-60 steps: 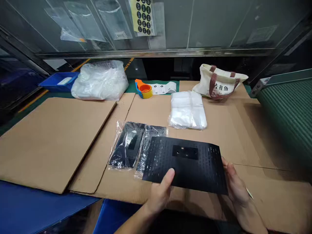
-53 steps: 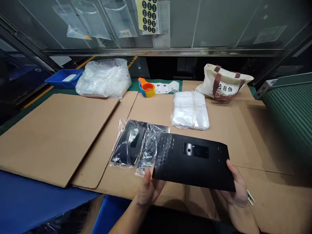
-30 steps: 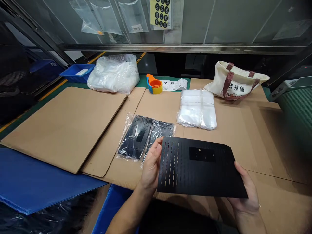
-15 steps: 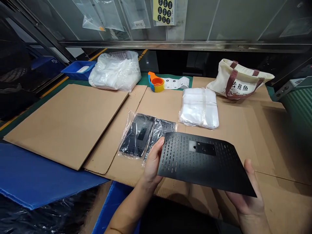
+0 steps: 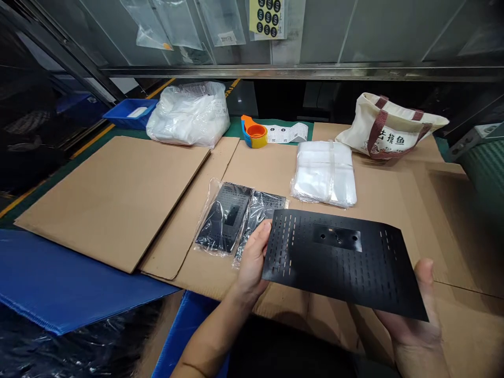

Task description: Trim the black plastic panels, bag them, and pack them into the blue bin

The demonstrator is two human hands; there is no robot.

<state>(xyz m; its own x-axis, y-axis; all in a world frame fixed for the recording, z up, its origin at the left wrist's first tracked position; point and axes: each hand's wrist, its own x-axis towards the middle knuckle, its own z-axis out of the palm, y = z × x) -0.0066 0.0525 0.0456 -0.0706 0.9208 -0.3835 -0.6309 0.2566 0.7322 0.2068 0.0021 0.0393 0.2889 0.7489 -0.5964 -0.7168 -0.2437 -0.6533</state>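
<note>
A black perforated panel (image 5: pixel 315 262) is held up in front of me, tilted, with rows of slots and a smooth recessed rectangle with small holes. My left hand (image 5: pixel 254 260) grips its left edge, the thumb along the side and the fingers behind it. My right hand (image 5: pixel 413 320) supports the lower right corner from below, its thumb raised beside the edge; the panel hides its fingers. Beyond my left hand lie two similar panels in clear bags, a left wrapped panel (image 5: pixel 225 218) and a right wrapped panel (image 5: pixel 262 210), partly covered by the hand.
A banded stack of clear plastic bags (image 5: pixel 325 176) lies behind the panel. Farther back are a tape dispenser (image 5: pixel 254 134), a white plastic bundle (image 5: pixel 189 115), a blue bin (image 5: pixel 129 113) and a cloth tote bag (image 5: pixel 394 128). Cardboard sheets (image 5: pixel 114 194) rest at left.
The panel and both my hands have shifted slightly right. The panel's tilt has changed a little, and light through its slots falls differently. My grip looks the same.
</note>
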